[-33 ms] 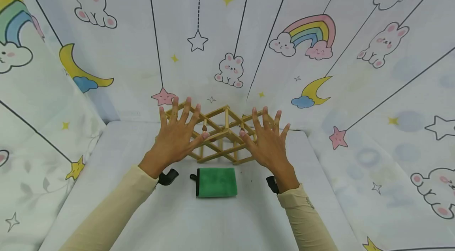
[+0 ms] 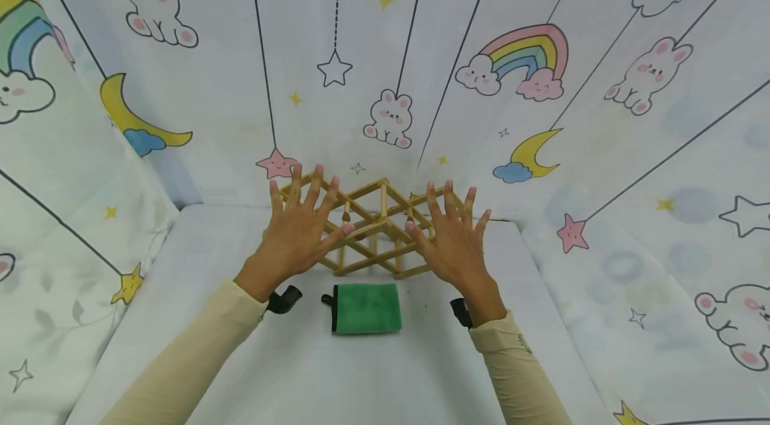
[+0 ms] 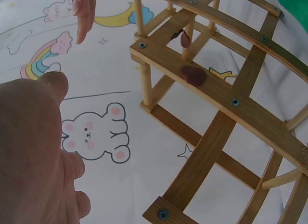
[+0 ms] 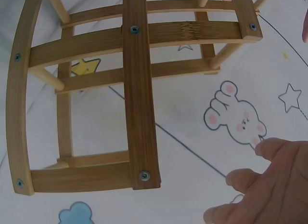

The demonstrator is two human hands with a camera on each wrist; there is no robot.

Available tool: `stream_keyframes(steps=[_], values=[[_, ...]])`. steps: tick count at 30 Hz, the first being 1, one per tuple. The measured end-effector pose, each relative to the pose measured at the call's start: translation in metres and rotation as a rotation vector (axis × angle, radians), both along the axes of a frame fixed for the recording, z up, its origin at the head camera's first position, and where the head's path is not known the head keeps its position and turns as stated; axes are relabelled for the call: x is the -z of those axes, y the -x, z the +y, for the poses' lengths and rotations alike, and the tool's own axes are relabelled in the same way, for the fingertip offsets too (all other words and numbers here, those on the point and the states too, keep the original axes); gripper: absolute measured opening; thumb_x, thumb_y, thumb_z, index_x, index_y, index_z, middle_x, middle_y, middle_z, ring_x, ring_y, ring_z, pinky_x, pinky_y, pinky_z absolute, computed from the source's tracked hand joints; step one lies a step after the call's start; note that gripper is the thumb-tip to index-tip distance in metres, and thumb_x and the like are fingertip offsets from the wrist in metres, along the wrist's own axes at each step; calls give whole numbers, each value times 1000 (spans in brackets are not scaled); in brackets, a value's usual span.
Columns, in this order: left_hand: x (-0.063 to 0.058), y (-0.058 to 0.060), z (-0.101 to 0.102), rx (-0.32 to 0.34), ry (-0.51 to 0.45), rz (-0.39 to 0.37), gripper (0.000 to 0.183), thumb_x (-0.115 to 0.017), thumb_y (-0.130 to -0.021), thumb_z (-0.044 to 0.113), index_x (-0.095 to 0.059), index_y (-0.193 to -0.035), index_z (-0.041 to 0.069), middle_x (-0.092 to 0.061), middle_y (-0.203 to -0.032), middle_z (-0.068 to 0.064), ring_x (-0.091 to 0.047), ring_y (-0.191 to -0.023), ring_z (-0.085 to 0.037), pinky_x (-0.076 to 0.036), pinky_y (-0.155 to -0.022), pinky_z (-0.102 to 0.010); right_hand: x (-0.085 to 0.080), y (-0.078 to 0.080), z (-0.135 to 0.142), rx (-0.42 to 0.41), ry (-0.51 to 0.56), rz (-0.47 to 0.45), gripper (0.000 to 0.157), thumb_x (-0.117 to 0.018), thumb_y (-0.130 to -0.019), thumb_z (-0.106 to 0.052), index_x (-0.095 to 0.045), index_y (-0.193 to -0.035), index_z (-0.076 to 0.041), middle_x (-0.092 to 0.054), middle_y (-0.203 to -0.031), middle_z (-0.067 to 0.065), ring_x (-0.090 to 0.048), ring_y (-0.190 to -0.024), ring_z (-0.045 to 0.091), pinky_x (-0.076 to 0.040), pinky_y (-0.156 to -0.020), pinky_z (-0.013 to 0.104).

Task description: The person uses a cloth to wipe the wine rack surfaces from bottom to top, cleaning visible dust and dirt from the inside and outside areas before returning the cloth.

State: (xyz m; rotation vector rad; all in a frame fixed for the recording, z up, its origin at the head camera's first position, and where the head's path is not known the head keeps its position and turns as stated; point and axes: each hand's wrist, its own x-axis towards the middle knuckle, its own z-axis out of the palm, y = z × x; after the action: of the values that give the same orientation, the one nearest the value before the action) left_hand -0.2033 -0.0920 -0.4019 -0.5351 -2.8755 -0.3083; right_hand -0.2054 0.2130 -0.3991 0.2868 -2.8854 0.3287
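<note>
Wooden slats (image 3: 202,159) and round posts (image 3: 146,84), joined by metal fasteners (image 3: 235,102), formed a lattice rack (image 2: 383,201) on the far part of the white table (image 2: 373,378), close to the printed backdrop (image 2: 234,77). Seen from the head, the person's left hand (image 2: 295,234) covered some of the rack's left side and the right hand (image 2: 457,241) some of its right. Both grips were released, the fingers spread and grasping nothing; each wrist view showed a gap between hand and rack. Nearer than the rack, between the 2 beige sleeves (image 2: 180,351), lay a green cloth (image 2: 367,309), black along its left edge.
</note>
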Motion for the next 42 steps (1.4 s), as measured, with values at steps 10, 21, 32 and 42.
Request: stream_keyframes(steps=[10, 21, 32, 42], values=[[3, 0, -2, 2, -20, -23, 90, -38, -107, 71, -10, -173, 17, 1, -179, -19, 19, -162, -46, 6, -121, -81, 5, -3, 1, -1, 41, 15, 87, -41, -103, -74, -8, -172, -34, -6, -180, 13, 10, -163, 53, 5, -120, 83], [9, 4, -8, 20, -62, 30, 87, -54, -108, 55, -15, -172, 10, -27, -174, -25, -23, -162, -47, -12, -130, -68, 14, -9, 5, -37, 249, 212, 78, -59, -104, -59, -27, -170, -32, -42, -168, 14, -41, -145, 40, -40, -110, 65], [35, 16, -28, 52, -326, 164, 77, -82, -95, 27, -46, -161, 7, -58, -156, -19, -56, -137, -44, -48, -104, -63, 37, -22, 1, -143, 490, 155, 67, -76, -100, -38, -48, -161, -31, -62, -137, 16, -59, -125, 35, -51, -98, 62], [55, 23, -35, 68, -601, 140, 67, -83, -91, 16, -58, -152, 5, -64, -149, -19, -63, -134, -40, -47, -114, -61, 75, -26, 3, -277, 680, -36, 66, -77, -100, -23, -50, -158, -37, -62, -147, 7, -62, -132, 31, -54, -102, 56]])
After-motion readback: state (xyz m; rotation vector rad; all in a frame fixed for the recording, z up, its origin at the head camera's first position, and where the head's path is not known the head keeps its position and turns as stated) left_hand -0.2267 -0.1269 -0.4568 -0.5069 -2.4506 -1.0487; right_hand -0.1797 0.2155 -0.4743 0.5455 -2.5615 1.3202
